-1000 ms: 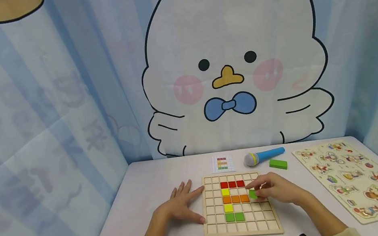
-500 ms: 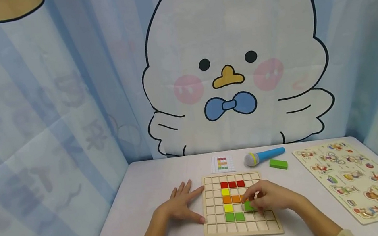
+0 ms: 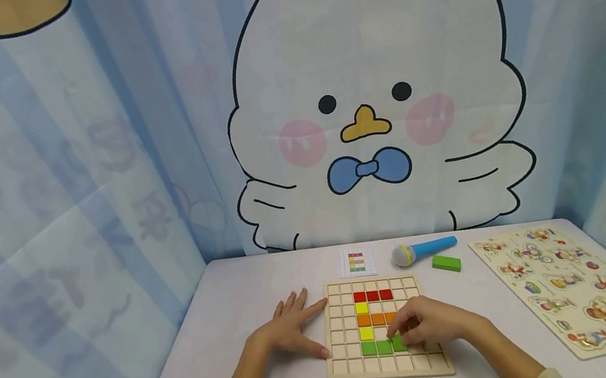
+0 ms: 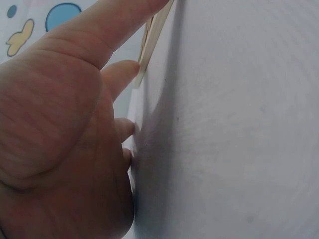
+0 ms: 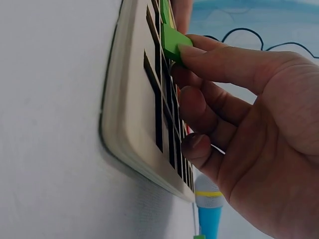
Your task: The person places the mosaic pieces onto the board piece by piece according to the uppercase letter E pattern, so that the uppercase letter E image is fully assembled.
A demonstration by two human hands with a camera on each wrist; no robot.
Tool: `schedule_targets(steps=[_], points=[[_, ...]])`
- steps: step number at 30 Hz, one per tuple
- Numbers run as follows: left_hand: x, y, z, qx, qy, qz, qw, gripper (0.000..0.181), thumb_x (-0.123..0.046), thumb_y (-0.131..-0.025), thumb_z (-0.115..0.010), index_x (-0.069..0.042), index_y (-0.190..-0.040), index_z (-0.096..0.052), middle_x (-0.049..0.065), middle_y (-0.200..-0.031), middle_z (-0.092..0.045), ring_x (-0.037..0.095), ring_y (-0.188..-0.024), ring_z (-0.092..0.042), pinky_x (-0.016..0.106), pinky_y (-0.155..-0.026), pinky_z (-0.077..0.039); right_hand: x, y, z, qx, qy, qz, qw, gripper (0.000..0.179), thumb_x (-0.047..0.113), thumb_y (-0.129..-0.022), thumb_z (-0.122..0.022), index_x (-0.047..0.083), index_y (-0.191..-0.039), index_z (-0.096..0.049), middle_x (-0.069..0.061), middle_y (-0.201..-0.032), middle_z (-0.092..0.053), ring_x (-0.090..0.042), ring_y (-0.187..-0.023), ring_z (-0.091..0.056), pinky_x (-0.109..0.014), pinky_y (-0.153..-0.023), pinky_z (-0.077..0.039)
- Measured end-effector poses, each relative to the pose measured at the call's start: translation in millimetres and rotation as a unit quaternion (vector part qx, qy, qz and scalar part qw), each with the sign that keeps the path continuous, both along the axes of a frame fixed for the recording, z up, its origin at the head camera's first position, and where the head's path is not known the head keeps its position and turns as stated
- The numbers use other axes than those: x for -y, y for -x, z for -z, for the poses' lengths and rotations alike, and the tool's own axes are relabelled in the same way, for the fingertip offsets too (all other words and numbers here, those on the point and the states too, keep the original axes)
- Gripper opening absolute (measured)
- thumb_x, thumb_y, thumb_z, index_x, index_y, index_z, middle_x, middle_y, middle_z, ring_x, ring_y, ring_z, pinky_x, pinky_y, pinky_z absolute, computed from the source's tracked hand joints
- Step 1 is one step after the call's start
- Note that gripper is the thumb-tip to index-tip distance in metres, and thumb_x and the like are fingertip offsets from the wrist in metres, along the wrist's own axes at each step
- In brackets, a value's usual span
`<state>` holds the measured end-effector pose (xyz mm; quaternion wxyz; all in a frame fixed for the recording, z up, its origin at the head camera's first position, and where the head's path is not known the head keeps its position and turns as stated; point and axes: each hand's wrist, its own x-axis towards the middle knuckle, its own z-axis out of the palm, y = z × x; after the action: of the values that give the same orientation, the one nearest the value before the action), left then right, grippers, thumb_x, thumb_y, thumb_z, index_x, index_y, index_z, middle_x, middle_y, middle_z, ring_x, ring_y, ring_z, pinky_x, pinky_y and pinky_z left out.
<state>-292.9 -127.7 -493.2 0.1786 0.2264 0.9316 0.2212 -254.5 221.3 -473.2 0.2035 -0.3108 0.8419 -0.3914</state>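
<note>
A wooden grid board (image 3: 356, 365) lies on the table with rows of coloured square tiles in it: red tiles (image 3: 372, 296) at the top, orange tiles (image 3: 378, 319) in the middle, single yellow tiles (image 3: 366, 334) between rows. My right hand (image 3: 437, 319) pinches a green tile (image 5: 174, 44) between thumb and index finger, at the right end of the bottom green row. In the right wrist view it sits slightly tilted in its cell. My left hand (image 3: 289, 331) is spread on the table, thumb and index fingertip touching the board's left edge.
Behind the board lie a small pattern card (image 3: 357, 262), a blue toy microphone (image 3: 425, 250) and a green block (image 3: 446, 263). A large picture puzzle board (image 3: 583, 291) covers the table's right side. A printed curtain (image 3: 363, 43) hangs behind.
My right hand has moved left and toward me over the board, bringing the green tile down beside the other two green ones. The left hand has stayed still.
</note>
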Motion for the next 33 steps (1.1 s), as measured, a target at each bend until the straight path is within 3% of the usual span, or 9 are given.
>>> schedule_targets(steps=[12,18,33], points=[[1.2,0.5,4.1,0.006,-0.004,-0.004,1.0000,0.107,-0.066,-0.073,-0.086,-0.038,-0.162,-0.035,0.013,-0.176,-0.006,0.038,-0.163,0.003,0.063,-0.129,0.001,1.8,-1.7,1.2,0.009,0.001,-0.004,0.9999,0.021,0.008,-0.088,-0.081,0.014,-0.109,-0.082,-0.004,-0.092,-0.070,-0.007,-0.080,-0.058,-0.019,-0.070,-0.047],[0.4,1.2,5.8,0.004,-0.003,-0.003,1.0000,0.107,-0.067,-0.073,-0.085,-0.039,-0.162,-0.034,0.012,-0.177,-0.005,0.038,-0.163,0.003,0.062,-0.130,0.001,1.4,-1.5,1.2,-0.001,-0.019,0.000,0.9998,0.023,0.012,-0.087,-0.083,0.018,-0.110,-0.082,0.000,-0.090,-0.069,-0.005,-0.078,-0.057,-0.019,-0.069,-0.047],[0.6,2.5,3.8,0.004,0.001,-0.003,1.0000,0.107,-0.067,-0.073,-0.085,-0.039,-0.162,-0.034,0.012,-0.177,-0.005,0.037,-0.163,0.003,0.062,-0.130,0.001,-0.5,0.4,2.6,-0.009,0.001,0.007,0.9999,0.022,0.011,-0.084,-0.086,0.014,-0.105,-0.083,-0.003,-0.091,-0.072,-0.007,-0.079,-0.058,-0.019,-0.070,-0.047]])
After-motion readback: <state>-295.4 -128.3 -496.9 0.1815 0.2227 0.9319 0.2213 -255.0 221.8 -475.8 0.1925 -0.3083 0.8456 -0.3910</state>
